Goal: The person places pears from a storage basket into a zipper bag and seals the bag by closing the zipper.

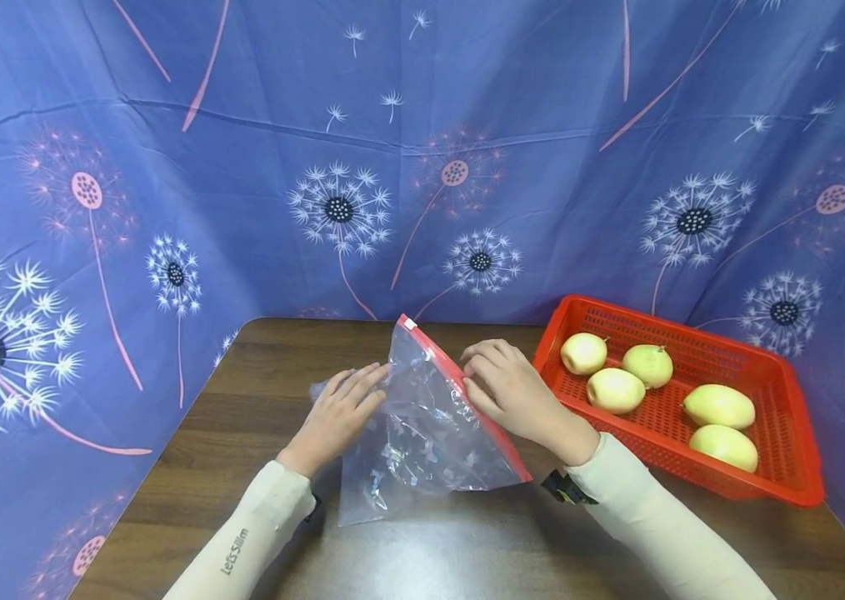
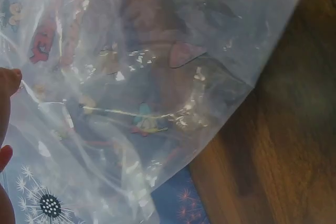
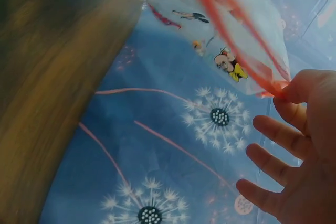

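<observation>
A clear plastic zip bag (image 1: 422,437) with a red zip edge and small cartoon prints stands tilted over the wooden table. My right hand (image 1: 516,392) pinches the red edge between thumb and index finger, and in the right wrist view the other fingers (image 3: 268,163) are spread away from it. My left hand (image 1: 336,417) rests against the bag's left side, its fingers fairly straight. Only fingertips (image 2: 9,80) of that hand show in the left wrist view, beside the crumpled plastic (image 2: 131,93); its thumb is hidden in the head view.
To the right, a red plastic basket (image 1: 805,442) holds several pale yellow-green fruits (image 1: 617,390). The brown wooden table (image 1: 242,417) ends at a blue dandelion-print cloth (image 1: 257,250) hanging behind and at the sides.
</observation>
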Available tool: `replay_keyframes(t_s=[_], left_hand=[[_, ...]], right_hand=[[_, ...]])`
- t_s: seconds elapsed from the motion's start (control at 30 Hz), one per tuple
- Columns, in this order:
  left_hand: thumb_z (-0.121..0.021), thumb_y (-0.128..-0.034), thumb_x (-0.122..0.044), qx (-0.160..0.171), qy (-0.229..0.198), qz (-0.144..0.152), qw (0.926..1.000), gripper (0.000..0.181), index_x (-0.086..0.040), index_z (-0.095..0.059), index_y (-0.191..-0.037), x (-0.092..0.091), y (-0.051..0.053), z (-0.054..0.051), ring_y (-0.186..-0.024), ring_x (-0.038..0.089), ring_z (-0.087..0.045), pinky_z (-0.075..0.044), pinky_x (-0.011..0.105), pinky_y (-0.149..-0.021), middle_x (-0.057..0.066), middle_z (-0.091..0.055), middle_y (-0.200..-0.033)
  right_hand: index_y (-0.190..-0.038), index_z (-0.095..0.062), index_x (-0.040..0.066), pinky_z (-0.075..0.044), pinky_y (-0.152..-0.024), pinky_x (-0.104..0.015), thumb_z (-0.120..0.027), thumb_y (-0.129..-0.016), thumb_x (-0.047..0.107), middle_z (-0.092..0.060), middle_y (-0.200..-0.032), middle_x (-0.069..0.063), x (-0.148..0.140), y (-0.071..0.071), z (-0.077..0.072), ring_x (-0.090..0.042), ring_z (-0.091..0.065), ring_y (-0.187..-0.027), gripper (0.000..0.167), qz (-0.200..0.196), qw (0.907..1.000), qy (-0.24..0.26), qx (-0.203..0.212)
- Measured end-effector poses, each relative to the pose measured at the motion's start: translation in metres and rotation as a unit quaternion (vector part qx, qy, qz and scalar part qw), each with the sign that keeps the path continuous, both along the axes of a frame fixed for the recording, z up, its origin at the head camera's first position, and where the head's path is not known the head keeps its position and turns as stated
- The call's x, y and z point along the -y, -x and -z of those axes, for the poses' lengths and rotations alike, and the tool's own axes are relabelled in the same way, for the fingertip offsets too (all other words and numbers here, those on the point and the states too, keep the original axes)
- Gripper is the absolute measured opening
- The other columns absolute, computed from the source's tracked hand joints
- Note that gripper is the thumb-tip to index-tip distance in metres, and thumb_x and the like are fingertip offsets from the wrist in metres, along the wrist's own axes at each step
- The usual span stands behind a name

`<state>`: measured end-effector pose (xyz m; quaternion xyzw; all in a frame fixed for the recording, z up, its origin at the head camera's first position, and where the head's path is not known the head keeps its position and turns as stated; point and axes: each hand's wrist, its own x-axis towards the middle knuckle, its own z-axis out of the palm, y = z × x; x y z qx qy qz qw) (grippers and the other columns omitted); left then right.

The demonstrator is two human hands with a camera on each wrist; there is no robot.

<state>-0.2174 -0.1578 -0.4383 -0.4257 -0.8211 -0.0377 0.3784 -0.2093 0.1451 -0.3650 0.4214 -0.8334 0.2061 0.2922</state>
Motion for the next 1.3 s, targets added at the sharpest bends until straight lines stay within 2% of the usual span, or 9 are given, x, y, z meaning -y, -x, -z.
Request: replay_keyframes(t_s=[0.17, 0.3, 0.47, 0.63, 0.73, 0.87, 0.97, 1.1, 1.3], left_hand=[[-0.078, -0.0716, 0.001, 0.019, -0.021, 0.005, 0.9996, 0.04, -0.008, -0.058, -0.106, -0.003, 0.001, -0.001, -0.129, 0.032, -0.051, -0.044, 0.05, -0.099, 0.015, -0.052, -0.141], [-0.074, -0.072, -0.008, 0.045, -0.05, 0.016, 0.9976, 0.038, -0.007, -0.057, -0.107, -0.008, -0.001, -0.006, -0.13, 0.035, -0.05, -0.043, 0.054, -0.099, 0.018, -0.051, -0.141], [-0.065, -0.0713, -0.021, 0.087, -0.102, 0.031, 0.9905, 0.045, -0.005, -0.055, -0.112, -0.013, -0.005, -0.018, -0.135, 0.04, -0.043, -0.04, 0.061, -0.099, 0.022, -0.045, -0.145], [-0.066, -0.0737, -0.033, 0.104, -0.138, 0.016, 0.9848, 0.053, -0.005, -0.054, -0.117, -0.02, -0.01, -0.034, -0.14, 0.043, -0.034, -0.034, 0.066, -0.102, 0.025, -0.035, -0.152], [-0.066, -0.0783, -0.041, 0.091, -0.146, 0.014, 0.985, 0.056, -0.007, -0.053, -0.121, -0.027, -0.012, -0.044, -0.142, 0.043, -0.032, -0.031, 0.065, -0.105, 0.024, -0.032, -0.154], [-0.058, -0.0854, -0.048, 0.046, -0.133, 0.036, 0.9894, 0.055, -0.011, -0.052, -0.125, -0.036, -0.015, -0.056, -0.142, 0.041, -0.032, -0.029, 0.061, -0.108, 0.019, -0.037, -0.152], [-0.05, -0.0901, -0.049, 0.008, -0.104, 0.057, 0.9929, 0.052, -0.012, -0.053, -0.126, -0.043, -0.017, -0.066, -0.141, 0.038, -0.034, -0.028, 0.057, -0.11, 0.016, -0.042, -0.149], [-0.045, -0.0943, -0.048, -0.027, -0.057, 0.067, 0.9957, 0.051, -0.012, -0.056, -0.128, -0.05, -0.018, -0.076, -0.14, 0.035, -0.035, -0.026, 0.056, -0.111, 0.013, -0.045, -0.148], [-0.05, -0.0927, -0.044, -0.056, -0.002, 0.062, 0.9965, 0.052, -0.011, -0.058, -0.132, -0.054, -0.015, -0.08, -0.138, 0.032, -0.04, -0.03, 0.054, -0.109, 0.011, -0.049, -0.147]], right_hand=[[-0.085, -0.057, 0.007, -0.046, -0.078, -0.045, -0.06, -0.082, 0.011, -0.064, -0.099, -0.009, 0.007, -0.003, -0.001, -0.029, -0.058, -0.093, 0.005, 0.002, 0.9993, -0.006, -0.037], [-0.081, -0.054, 0.007, -0.045, -0.073, -0.042, -0.057, -0.081, 0.012, -0.062, -0.091, -0.008, 0.012, -0.006, -0.003, -0.027, -0.057, -0.086, 0.005, 0.007, 0.9976, 0.0, -0.069], [-0.079, -0.052, 0.007, -0.045, -0.071, -0.042, -0.055, -0.08, 0.012, -0.059, -0.086, -0.006, 0.015, -0.009, -0.006, -0.026, -0.056, -0.082, 0.005, 0.017, 0.9957, 0.009, -0.091], [-0.078, -0.053, 0.007, -0.045, -0.072, -0.043, -0.056, -0.079, 0.012, -0.06, -0.086, -0.006, 0.017, -0.009, -0.009, -0.027, -0.057, -0.084, 0.006, 0.022, 0.9938, 0.016, -0.108], [-0.077, -0.053, 0.007, -0.046, -0.074, -0.045, -0.055, -0.08, 0.012, -0.061, -0.088, -0.008, 0.018, -0.01, -0.011, -0.028, -0.058, -0.085, 0.006, 0.021, 0.9919, 0.017, -0.124], [-0.078, -0.056, 0.006, -0.048, -0.075, -0.046, -0.054, -0.081, 0.012, -0.062, -0.088, -0.01, 0.02, -0.01, -0.012, -0.029, -0.06, -0.085, 0.008, 0.019, 0.9888, 0.013, -0.148], [-0.078, -0.057, 0.005, -0.048, -0.074, -0.046, -0.054, -0.082, 0.012, -0.062, -0.088, -0.01, 0.02, -0.01, -0.013, -0.03, -0.06, -0.085, 0.008, 0.019, 0.987, 0.01, -0.159], [-0.079, -0.058, 0.005, -0.048, -0.075, -0.047, -0.054, -0.082, 0.011, -0.063, -0.088, -0.011, 0.021, -0.01, -0.013, -0.031, -0.059, -0.085, 0.007, 0.021, 0.9863, 0.007, -0.164], [-0.081, -0.058, 0.005, -0.048, -0.077, -0.047, -0.051, -0.085, 0.013, -0.063, -0.091, -0.012, 0.021, -0.013, -0.014, -0.031, -0.059, -0.087, 0.011, 0.024, 0.9852, -0.003, -0.17]])
